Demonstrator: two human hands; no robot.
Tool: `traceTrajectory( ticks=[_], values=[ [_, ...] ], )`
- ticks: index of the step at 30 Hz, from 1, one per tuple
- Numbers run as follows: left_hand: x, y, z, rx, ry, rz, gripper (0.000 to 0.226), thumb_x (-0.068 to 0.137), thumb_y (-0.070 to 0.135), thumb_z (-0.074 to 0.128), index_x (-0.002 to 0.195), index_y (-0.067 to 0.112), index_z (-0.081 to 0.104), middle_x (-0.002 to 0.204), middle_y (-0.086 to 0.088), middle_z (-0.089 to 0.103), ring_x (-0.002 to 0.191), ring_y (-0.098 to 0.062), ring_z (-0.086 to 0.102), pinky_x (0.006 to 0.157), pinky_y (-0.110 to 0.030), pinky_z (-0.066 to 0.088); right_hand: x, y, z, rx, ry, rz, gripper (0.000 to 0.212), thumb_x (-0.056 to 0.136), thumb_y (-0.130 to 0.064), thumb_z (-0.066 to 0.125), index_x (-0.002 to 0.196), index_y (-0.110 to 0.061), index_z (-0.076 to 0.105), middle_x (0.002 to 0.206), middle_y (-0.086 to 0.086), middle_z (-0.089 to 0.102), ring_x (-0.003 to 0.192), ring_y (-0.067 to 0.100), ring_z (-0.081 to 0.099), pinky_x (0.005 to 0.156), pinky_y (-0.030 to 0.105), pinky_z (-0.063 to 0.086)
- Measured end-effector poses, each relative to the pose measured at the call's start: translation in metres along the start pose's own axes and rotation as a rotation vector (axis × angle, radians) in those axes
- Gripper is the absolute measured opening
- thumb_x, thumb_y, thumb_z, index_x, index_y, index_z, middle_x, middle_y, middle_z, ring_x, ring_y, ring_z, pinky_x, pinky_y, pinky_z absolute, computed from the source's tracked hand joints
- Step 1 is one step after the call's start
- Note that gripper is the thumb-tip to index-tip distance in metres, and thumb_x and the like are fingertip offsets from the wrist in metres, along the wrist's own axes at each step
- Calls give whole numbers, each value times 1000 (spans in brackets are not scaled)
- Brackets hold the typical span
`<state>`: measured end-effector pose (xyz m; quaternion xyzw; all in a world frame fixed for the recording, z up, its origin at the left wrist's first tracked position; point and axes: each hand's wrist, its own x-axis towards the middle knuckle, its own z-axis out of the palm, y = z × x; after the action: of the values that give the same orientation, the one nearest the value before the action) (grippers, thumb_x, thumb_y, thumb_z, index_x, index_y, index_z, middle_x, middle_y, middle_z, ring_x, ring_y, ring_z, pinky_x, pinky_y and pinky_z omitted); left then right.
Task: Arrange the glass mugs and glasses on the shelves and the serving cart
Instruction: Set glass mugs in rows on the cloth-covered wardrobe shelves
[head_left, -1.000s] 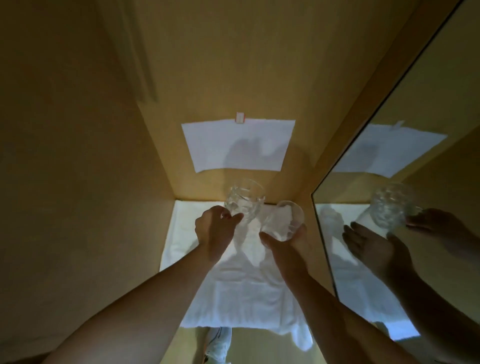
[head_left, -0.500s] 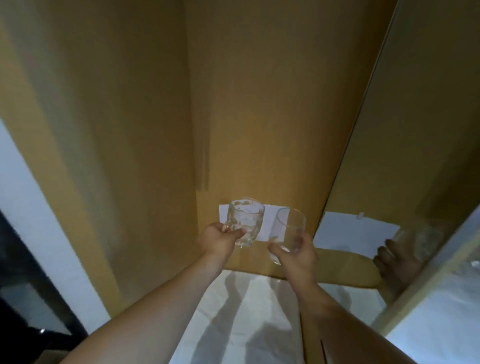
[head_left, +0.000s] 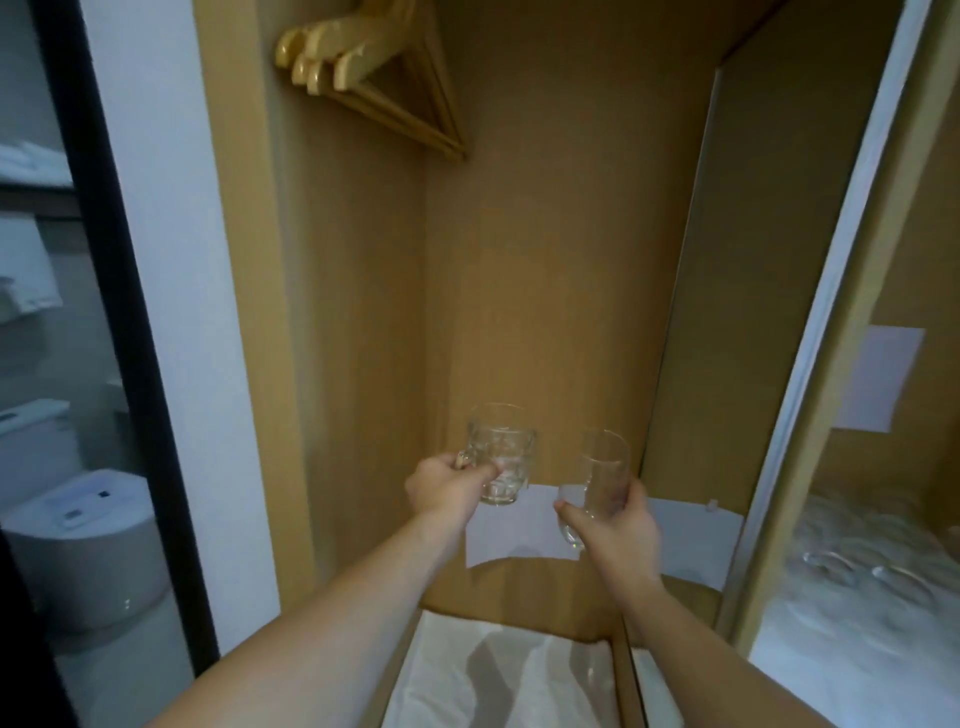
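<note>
My left hand (head_left: 448, 487) grips the handle of a dimpled glass mug (head_left: 500, 453), held upright in the air inside a wooden wardrobe. My right hand (head_left: 615, 527) holds a plain clear glass (head_left: 598, 480) by its lower part, tilted slightly left. Both are lifted well above the white cloth (head_left: 498, 675) that covers the shelf at the bottom. Several more glasses (head_left: 872, 566) show blurred at the right edge, in the mirror door.
A white paper sheet (head_left: 511, 538) is stuck on the back panel behind the glasses. Wooden hangers (head_left: 374, 73) hang at the top. A mirrored sliding door (head_left: 810, 364) borders the right. At left, a white wall edge and a dark doorway with a toilet (head_left: 78, 525).
Both hands have lifted the mug and the glass up from the cloth-covered shelf. My view has tilted upward, so the hangers and the left doorway now show.
</note>
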<state>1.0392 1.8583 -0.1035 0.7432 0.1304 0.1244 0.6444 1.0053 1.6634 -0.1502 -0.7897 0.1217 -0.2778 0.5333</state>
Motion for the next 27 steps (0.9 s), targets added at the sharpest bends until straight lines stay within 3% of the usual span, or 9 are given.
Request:
traceTrajectory(
  ticks=[3,6,10,16,21,27],
  values=[
    [-17,9,-18,-36,-7,17,40,60,40,95,68,9,70,76,-4,75,78,-25,74,78,-43,62,-15,-11,-8,23,18,-24,74,58,-55,87,118,-34,49,96,-27,58,86,-1,58,65,14,39],
    [-31,14,-35,-57,-37,16,45,58,39,96,73,5,71,78,-5,75,80,-26,74,79,-43,62,-29,-19,-12,12,5,-22,92,60,-55,88,135,-23,46,112,-12,62,103,14,60,78,27,46],
    [-55,18,-63,-53,-65,53,41,56,38,96,61,13,65,77,-4,75,78,-25,74,76,-42,62,-57,-37,-20,4,23,-33,102,63,-53,89,146,-18,42,131,-2,61,119,22,59,93,33,49],
    [-86,23,-101,-80,-115,99,44,56,33,97,54,16,57,81,-9,75,84,-27,74,78,-44,62,-105,-61,-39,24,39,-43,93,64,-50,90,140,-20,47,127,-4,63,117,21,61,98,43,54],
    [-114,27,-115,-98,-177,95,43,59,30,97,53,17,57,76,-5,75,79,-23,74,78,-44,62,-139,-70,-64,-18,124,-51,84,62,-48,92,131,-25,50,101,-23,56,95,9,58,85,32,51],
    [-148,27,-121,-90,-300,94,45,60,31,97,55,16,54,74,-6,74,82,-29,74,80,-50,61,-172,-74,-95,-67,217,-28,95,60,-51,93,139,-22,48,112,-8,60,103,16,60,90,40,56]
  ],
)
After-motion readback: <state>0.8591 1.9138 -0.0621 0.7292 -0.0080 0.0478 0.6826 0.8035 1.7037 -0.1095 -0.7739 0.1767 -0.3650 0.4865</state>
